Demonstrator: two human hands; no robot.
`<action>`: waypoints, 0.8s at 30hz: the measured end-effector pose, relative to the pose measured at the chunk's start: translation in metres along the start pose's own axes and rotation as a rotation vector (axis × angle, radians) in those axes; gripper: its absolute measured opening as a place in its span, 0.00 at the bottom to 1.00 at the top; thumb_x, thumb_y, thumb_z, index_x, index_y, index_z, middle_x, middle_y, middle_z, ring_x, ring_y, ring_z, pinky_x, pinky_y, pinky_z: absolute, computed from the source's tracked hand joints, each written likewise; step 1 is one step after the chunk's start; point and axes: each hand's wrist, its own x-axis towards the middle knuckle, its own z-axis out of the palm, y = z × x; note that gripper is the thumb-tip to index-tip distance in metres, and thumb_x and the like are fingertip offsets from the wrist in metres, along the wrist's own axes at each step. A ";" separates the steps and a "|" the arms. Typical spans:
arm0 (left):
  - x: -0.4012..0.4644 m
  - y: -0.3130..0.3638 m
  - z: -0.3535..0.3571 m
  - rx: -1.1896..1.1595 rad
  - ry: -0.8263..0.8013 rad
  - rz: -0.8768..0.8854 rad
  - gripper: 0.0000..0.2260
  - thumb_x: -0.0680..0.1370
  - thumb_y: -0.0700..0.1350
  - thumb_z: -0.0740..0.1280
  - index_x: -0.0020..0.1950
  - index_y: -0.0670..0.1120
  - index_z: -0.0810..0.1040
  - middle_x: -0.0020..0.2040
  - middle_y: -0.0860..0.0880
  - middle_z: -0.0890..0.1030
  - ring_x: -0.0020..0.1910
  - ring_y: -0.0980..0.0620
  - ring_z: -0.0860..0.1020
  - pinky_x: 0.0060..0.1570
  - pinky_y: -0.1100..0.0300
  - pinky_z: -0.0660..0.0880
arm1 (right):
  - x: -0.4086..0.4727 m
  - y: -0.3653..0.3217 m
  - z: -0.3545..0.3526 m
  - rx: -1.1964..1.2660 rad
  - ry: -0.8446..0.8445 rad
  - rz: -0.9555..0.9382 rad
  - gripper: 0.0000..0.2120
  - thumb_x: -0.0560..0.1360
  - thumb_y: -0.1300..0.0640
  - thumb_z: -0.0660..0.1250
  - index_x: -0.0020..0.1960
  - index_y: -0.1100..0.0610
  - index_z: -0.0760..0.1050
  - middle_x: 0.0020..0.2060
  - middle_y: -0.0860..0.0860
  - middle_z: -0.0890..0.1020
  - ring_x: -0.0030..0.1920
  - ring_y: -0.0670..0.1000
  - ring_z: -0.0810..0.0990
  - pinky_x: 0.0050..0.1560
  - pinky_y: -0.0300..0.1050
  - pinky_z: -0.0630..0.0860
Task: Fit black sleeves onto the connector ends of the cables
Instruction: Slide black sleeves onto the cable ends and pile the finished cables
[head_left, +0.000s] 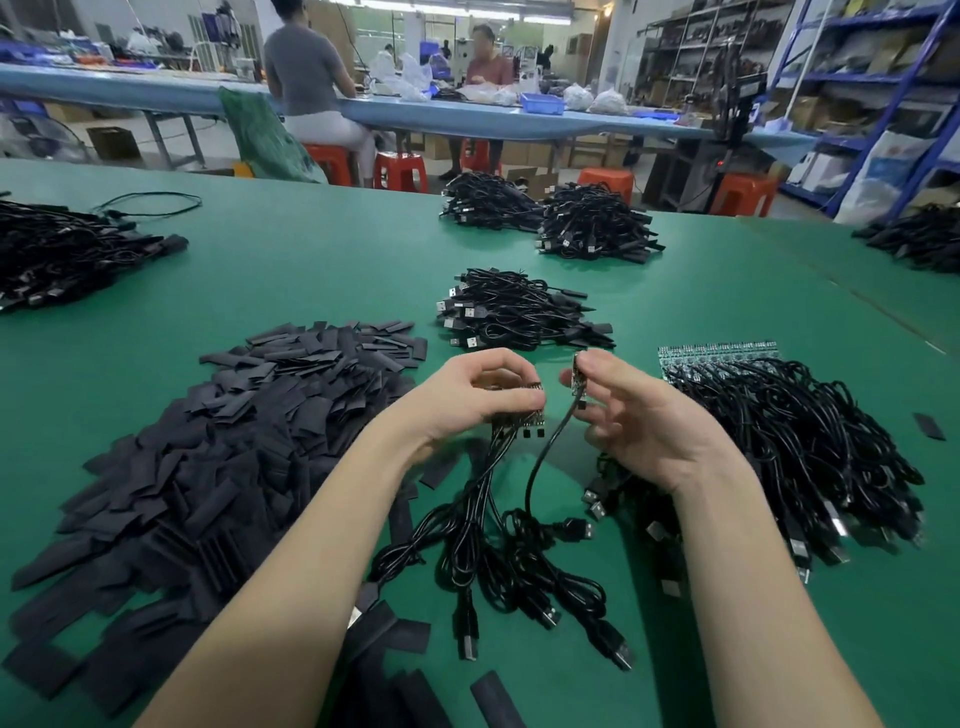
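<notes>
So right now the left hand (480, 397) is pinching a short strip of small circuit boards (519, 410) with thin black cables (467, 519) hanging off them, thumb on top and fingers curled underneath. The right hand (631, 415) pinches a single small board (578, 376) between thumb and forefinger, its own black cable (545, 452) looping down to the green table mat (322, 270); its other fingers hang loose. Looks to me like one board is being parted from the strip, no sleeve on it yet.

The big heap of flat black sleeves (208, 447) sits toward the left edge of the table, just beside the left forearm, and a few loose ones lie at the near edge.

My take on doing this well: hold the single board upright by its cable end, grab one sleeve, squeeze its sides so the mouth opens, then slide it straight over. Don't twist, those solder joints probably won't like it. The unsleeved bundle (789, 447) waits toward the right edge.
</notes>
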 end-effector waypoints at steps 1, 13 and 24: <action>0.002 -0.002 0.001 0.112 0.040 0.009 0.06 0.74 0.46 0.76 0.49 0.53 0.83 0.51 0.53 0.85 0.51 0.58 0.83 0.50 0.65 0.77 | -0.001 -0.003 0.000 -0.021 0.019 -0.016 0.03 0.67 0.51 0.76 0.39 0.47 0.83 0.37 0.44 0.81 0.29 0.43 0.70 0.27 0.33 0.62; 0.009 0.013 0.030 -0.349 0.121 0.027 0.04 0.82 0.41 0.66 0.55 0.42 0.79 0.48 0.45 0.83 0.41 0.51 0.81 0.42 0.63 0.79 | 0.020 0.004 0.033 0.105 0.300 -0.054 0.05 0.74 0.53 0.75 0.45 0.49 0.79 0.30 0.44 0.75 0.26 0.43 0.68 0.31 0.36 0.59; 0.008 -0.001 0.031 -0.453 0.247 -0.076 0.06 0.81 0.34 0.65 0.45 0.40 0.76 0.34 0.45 0.79 0.27 0.55 0.75 0.30 0.66 0.75 | 0.026 -0.024 0.076 -0.899 0.484 -0.567 0.03 0.73 0.50 0.72 0.42 0.47 0.81 0.34 0.40 0.82 0.37 0.40 0.80 0.42 0.38 0.76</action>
